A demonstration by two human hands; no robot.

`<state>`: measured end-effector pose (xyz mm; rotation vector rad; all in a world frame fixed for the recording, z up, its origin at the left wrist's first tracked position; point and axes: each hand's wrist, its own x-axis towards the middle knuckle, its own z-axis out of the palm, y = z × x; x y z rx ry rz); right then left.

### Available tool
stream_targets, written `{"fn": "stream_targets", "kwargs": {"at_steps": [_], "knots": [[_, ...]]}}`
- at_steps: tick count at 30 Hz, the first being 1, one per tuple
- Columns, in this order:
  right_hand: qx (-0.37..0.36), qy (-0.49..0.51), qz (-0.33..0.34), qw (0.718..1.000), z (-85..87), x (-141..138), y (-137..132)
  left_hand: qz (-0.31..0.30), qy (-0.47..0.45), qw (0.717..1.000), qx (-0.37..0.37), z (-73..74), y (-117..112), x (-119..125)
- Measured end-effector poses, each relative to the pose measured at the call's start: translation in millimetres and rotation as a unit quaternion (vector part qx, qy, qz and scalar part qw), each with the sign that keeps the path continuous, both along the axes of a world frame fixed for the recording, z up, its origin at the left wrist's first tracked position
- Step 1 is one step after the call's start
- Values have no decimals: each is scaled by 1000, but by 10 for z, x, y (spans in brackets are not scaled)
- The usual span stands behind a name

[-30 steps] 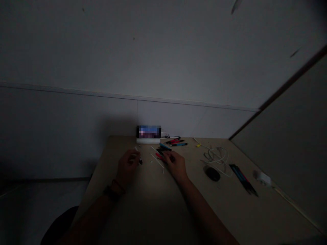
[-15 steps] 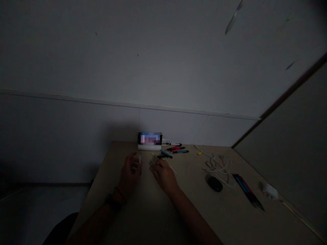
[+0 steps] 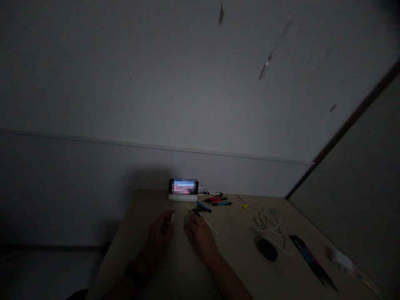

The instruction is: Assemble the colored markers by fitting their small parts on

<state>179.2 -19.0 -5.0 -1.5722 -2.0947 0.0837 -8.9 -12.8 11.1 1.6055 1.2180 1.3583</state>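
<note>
In the dim light my left hand (image 3: 160, 233) is closed with thumb and fingers around a small white tube (image 3: 173, 217). To its right, low over the table, my right hand (image 3: 200, 235) pinches a thin pale stick (image 3: 186, 216), of which only a short end shows at the fingertips. Behind this hand runs a longer thin white stick (image 3: 211, 227); whether the fingers touch it I cannot tell. Just beyond lie a blue pen piece (image 3: 203, 206) and dark pen parts, partly hidden by the hand.
A lit phone (image 3: 184, 186) leans on a white stand (image 3: 183, 198) by the wall. Several red and blue pens (image 3: 220, 203) lie beside it. Rightward are a coiled white cable (image 3: 271, 223), a black mouse (image 3: 267, 249), a row of pens (image 3: 312, 262) and a white adapter (image 3: 342, 261).
The camera has tipped upward, so the table and everything on it sit lower in view. Both hands keep nearly the same places and grips; the white tube shows less clearly.
</note>
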Motion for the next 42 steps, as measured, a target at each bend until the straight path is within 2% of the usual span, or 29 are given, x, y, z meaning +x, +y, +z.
{"fn": "stream_targets", "kwargs": {"at_steps": [13,19,26,32,42], "knots": [[15,43,19,999,-77,-54,-38,-33,15,999,-2,2,-27,4],[32,154,54,986,2,-75,-97,-62,25,998,-4,31,-46,20],[48,273,23,961,27,-124,-138,-78,28,996,-29,40,-41,37],[-3,362,-8,932,21,-120,-128,-117,36,992,-34,24,-66,42],[-100,463,11,880,71,-154,-138,-101,77,992,-3,-34,-71,87]]}}
